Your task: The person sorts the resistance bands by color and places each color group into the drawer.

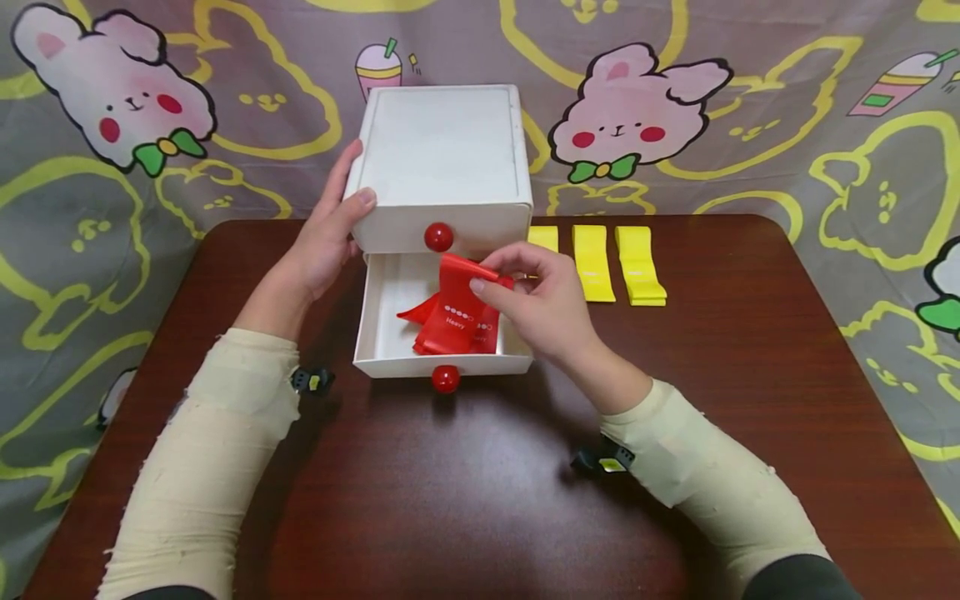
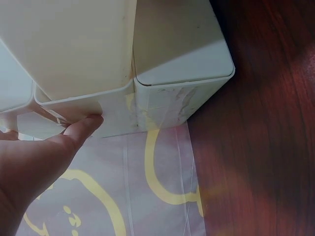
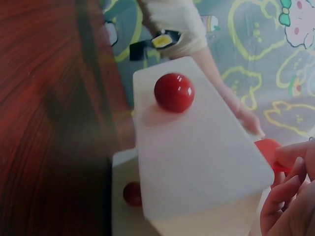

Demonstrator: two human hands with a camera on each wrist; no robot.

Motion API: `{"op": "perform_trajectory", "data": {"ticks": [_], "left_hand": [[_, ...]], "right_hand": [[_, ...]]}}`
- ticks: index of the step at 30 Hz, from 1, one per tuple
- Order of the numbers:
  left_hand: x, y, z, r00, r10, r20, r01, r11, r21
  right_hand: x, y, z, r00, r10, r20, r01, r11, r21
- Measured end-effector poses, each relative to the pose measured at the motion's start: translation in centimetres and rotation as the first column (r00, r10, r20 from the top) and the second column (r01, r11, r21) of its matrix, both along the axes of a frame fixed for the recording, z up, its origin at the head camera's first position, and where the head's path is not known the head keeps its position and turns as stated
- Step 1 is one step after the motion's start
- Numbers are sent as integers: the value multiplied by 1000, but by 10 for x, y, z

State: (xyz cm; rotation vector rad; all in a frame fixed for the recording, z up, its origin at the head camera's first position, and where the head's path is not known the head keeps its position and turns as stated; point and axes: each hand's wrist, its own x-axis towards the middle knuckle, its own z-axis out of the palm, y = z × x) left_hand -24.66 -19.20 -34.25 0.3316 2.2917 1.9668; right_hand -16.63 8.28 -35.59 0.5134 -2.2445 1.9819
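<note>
A white cabinet with red ball knobs stands at the back of the table, its top drawer closed and the drawer below it pulled out. My left hand holds the cabinet's left side, thumb at the top front corner. In the left wrist view, a fingertip rests on a cabinet panel. Over the open drawer, my right hand pinches the upper end of a folded red resistance band printed "Heavy". More red band material shows beside and behind it in the drawer.
Folded yellow bands lie in a row on the dark wooden table, right of the cabinet. Under the open drawer, the right wrist view shows another red knob. A cartoon-patterned cloth hangs behind the table.
</note>
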Motion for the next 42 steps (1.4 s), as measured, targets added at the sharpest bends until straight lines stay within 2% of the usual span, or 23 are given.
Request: {"op": "perform_trajectory", "data": {"ticks": [7,13,26,30,34,38,42], "left_hand": [[0,1,0,1000,1,-2,-1,1000,2],[0,1,0,1000,4,0,-4,1000,6],[0,1,0,1000,2,6,-2,1000,28],[0,1,0,1000,3,4,-3,1000,25],[0,1,0,1000,3,3,-3,1000,17],[0,1,0,1000,5,5,-5,1000,15],[0,1,0,1000,6,3,-6,1000,19]], "right_hand": [[-9,9,-8,994,-51,-92,62,990,124],[-16,13,-14,994,-65,-93,82,977,195],[-26,21,-22,987,-116,-112,151,903,401],[-25,24,-23,981,-148,-125,186,898,398],[-18,28,-21,972,-189,-141,228,906,357],[-4,31,-21,964,-189,-187,235,935,267],[16,30,-19,951,-164,-262,204,970,134]]}}
